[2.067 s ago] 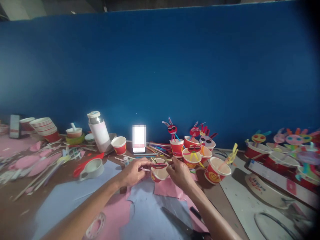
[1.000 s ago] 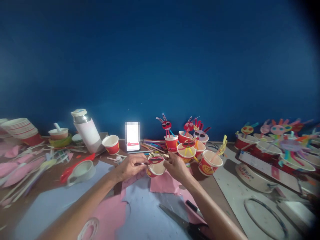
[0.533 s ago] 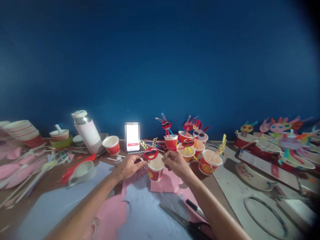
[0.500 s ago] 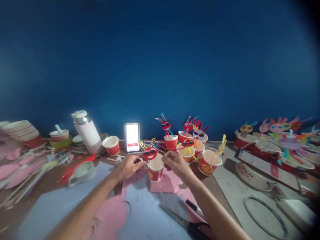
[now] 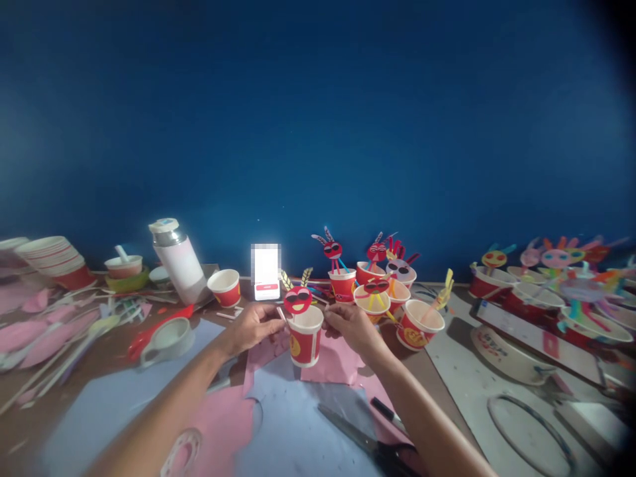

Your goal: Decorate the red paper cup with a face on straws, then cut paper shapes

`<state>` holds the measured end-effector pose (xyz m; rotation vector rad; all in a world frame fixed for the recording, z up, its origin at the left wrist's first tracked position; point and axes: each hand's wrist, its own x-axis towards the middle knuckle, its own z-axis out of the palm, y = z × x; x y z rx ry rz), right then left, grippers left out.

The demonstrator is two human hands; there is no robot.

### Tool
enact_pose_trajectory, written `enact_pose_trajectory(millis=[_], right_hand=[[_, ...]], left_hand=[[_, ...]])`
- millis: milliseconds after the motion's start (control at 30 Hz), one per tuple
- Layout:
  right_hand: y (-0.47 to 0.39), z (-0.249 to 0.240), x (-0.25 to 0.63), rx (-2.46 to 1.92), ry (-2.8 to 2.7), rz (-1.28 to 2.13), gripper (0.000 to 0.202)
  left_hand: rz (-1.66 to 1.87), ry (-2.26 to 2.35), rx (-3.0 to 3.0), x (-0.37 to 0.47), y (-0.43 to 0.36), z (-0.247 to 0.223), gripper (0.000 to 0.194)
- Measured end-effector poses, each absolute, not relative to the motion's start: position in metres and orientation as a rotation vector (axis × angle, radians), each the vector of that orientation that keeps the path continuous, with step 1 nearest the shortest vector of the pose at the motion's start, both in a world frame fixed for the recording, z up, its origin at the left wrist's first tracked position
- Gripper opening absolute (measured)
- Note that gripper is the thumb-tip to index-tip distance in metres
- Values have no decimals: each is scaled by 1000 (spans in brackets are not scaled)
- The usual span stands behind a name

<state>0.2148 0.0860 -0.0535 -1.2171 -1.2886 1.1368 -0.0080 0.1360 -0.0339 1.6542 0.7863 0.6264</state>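
Observation:
A red-and-yellow paper cup (image 5: 305, 344) stands upright in front of me, between my two hands. At its left rim sits a red paper face (image 5: 298, 301) with dark sunglasses, a smiling mouth and two striped yellow feelers. My left hand (image 5: 254, 329) is closed beside the cup, thumb and fingers pinching a thin pale strip (image 5: 281, 315) next to the face. By the opposite rim, my right hand (image 5: 352, 326) is pinched closed; what its fingertips hold, if anything, is too small to make out.
Scissors (image 5: 362, 437) and a black marker (image 5: 390, 415) lie on coloured paper. Behind stand a lit phone (image 5: 267, 288), an undecorated cup (image 5: 224, 289) and several cups with paper figures. At left are a flask (image 5: 179, 262), a white mug (image 5: 169, 341) and stacked cups (image 5: 54, 262).
The cup has turned slightly, showing its side seam, and sits a little nearer and further left. My right hand has lowered slightly beside the rim. The view has shifted a little.

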Motion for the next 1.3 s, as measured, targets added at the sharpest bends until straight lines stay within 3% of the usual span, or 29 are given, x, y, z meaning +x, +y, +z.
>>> enact_pose_trajectory(millis=[233, 633, 1300], right_hand=[[87, -53, 217, -1189, -1280, 1131, 17], [68, -36, 213, -914, -1315, 1372, 26], [61, -49, 208, -661, -1238, 1587, 15]], left_hand=[[652, 757, 1581, -11, 141, -34, 22], [611, 616, 1523, -28, 131, -27, 28], [709, 582, 1450, -29, 101, -6, 17]])
